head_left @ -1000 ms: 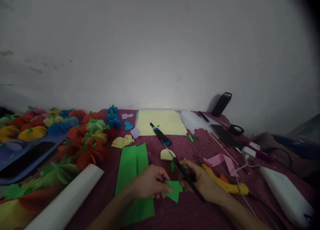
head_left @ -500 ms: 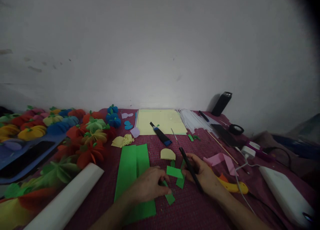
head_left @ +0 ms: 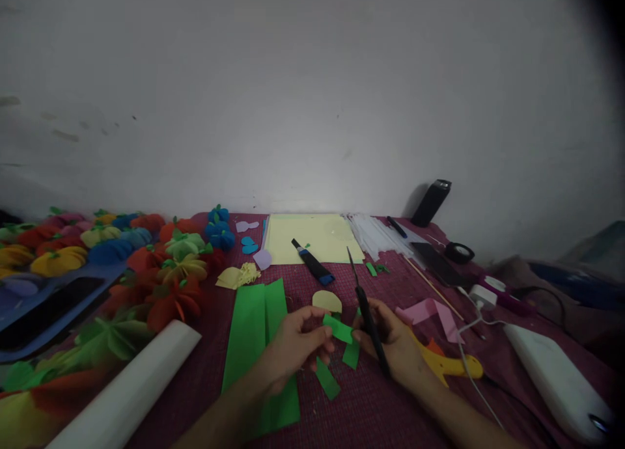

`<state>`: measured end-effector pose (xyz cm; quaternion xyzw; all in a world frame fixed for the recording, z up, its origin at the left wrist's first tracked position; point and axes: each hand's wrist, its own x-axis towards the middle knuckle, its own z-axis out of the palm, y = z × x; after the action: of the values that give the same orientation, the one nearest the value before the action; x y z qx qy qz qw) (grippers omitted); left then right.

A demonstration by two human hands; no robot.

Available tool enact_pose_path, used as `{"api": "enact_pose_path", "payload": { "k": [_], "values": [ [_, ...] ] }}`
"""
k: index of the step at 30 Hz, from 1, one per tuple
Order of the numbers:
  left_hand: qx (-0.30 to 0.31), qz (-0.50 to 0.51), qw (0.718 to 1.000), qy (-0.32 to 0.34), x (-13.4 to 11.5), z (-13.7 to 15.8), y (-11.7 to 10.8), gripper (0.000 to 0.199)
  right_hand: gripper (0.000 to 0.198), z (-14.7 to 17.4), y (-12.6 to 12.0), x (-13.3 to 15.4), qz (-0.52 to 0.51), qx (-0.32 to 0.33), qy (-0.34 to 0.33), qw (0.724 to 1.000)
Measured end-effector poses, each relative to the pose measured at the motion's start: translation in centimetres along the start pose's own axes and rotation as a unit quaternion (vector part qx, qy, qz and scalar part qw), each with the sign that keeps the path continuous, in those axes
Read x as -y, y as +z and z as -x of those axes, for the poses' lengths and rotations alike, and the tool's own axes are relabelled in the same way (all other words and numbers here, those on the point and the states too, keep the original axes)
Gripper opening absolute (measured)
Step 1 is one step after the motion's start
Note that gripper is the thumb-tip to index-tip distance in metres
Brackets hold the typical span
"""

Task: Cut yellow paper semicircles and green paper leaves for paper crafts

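Observation:
A small green paper strip (head_left: 339, 330) is pinched at its left end between the thumb and fingers of my left hand (head_left: 300, 338). My right hand (head_left: 390, 338) is closed around a slim black-handled tool (head_left: 370, 322) with a thin, pointed metal blade; its exact kind I cannot make out. The right fingertips meet the strip's right end. More short green paper pieces (head_left: 327, 379) lie on the cloth beneath the hands. A half-round cream paper piece (head_left: 327, 301) rests just beyond. Two long green paper sheets (head_left: 244, 338) lie partly under my left forearm.
Colourful paper pumpkins (head_left: 180, 299) crowd the left side, beside a white roll (head_left: 131, 384). Cream sheets (head_left: 312, 231) and a black-and-blue cutter (head_left: 315, 263) lie at the back. On the right are a yellow glue gun (head_left: 454, 364), white cable, white power bank (head_left: 556, 377) and black bottle (head_left: 431, 203).
My left hand has risen slightly and moved right, taking hold of the green strip's left end. The tool in my right hand has tilted more upright.

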<state>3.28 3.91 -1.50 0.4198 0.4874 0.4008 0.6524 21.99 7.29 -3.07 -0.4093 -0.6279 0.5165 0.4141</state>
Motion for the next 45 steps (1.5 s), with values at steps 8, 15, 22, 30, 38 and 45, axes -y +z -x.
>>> {"api": "enact_pose_path", "payload": {
  "k": [8, 15, 22, 30, 38, 45],
  "values": [
    [-0.021, 0.072, 0.995, 0.073, -0.5, 0.1, -0.1, 0.026, 0.042, 0.2, 0.2, 0.3, 0.023, -0.004, -0.01, 1.0],
    [-0.005, -0.009, 0.989, 0.149, 0.2, 0.0, 0.2, 0.021, 0.043, 0.2, 0.0, 1.1, 0.044, -0.021, 0.001, 0.999],
    [-0.003, -0.014, 0.985, 0.173, 0.6, -0.3, 0.7, 0.026, 0.043, 0.4, 0.3, 0.9, 0.0, 0.017, 0.009, 1.0],
    [0.013, -0.018, 0.998, 0.064, 0.7, -0.1, 0.7, 0.015, 0.047, 0.5, 0.4, -0.4, -0.051, 0.049, -0.004, 0.997],
    [-0.002, 0.016, 0.999, 0.032, 0.7, -0.1, 0.5, 0.027, 0.045, 1.0, 0.5, -0.3, -0.065, 0.038, -0.039, 0.996],
    [-0.018, -0.018, 0.997, 0.071, 0.6, -0.2, 0.5, 0.028, 0.044, 0.6, 0.3, 0.3, -0.027, 0.028, -0.019, 0.999]
  ]
}}
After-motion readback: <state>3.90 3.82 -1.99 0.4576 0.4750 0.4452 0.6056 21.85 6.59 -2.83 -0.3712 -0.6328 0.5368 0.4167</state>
